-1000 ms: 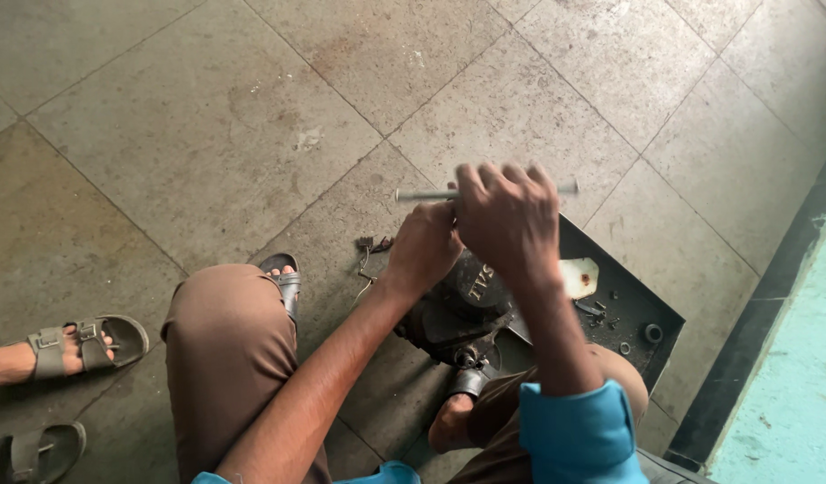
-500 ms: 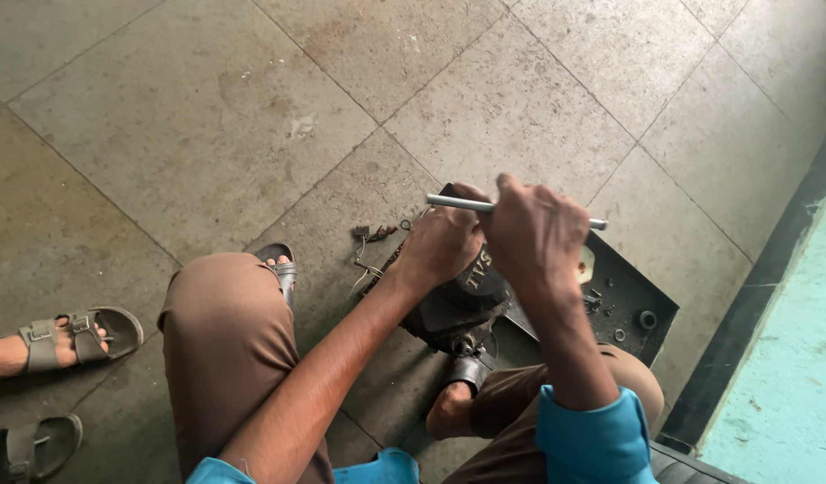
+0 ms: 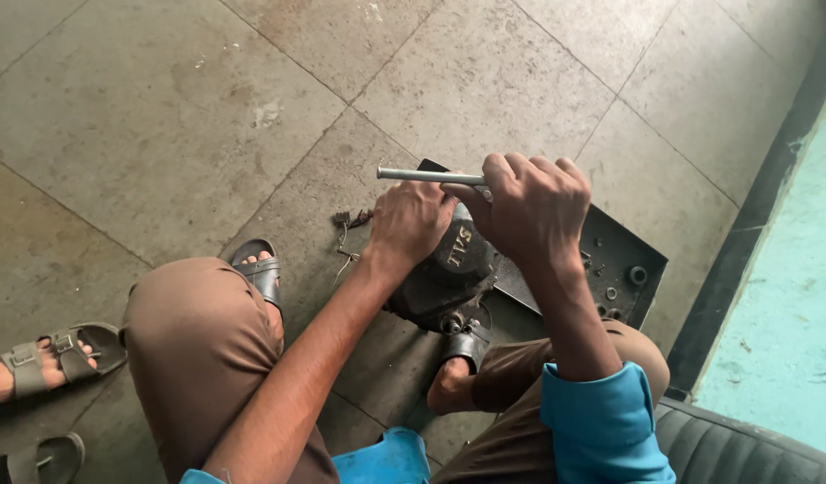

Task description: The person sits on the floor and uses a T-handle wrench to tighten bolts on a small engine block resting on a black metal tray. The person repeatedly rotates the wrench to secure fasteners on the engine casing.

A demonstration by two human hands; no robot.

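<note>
A dark, greasy metal engine-like part (image 3: 449, 273) sits on the stone floor between my sandalled feet. My left hand (image 3: 411, 220) lies flat on its top left side and holds it still. Just above the part, my right hand (image 3: 529, 206) is closed around a long silver metal rod (image 3: 426, 176), a wrench handle whose free end sticks out to the left. The rod's other end and the point where it meets the part are hidden under my fingers.
A dark metal tray (image 3: 623, 260) with a few small washers lies to the right of the part. Small loose metal pieces (image 3: 352, 218) lie left of my hand. Another person's sandalled foot (image 3: 59, 354) is at the left edge. A black seat edge (image 3: 744, 444) is at lower right.
My right hand has swung the rod: its free end, which stuck out on both sides earlier, now points left. The left hand stays on the part.
</note>
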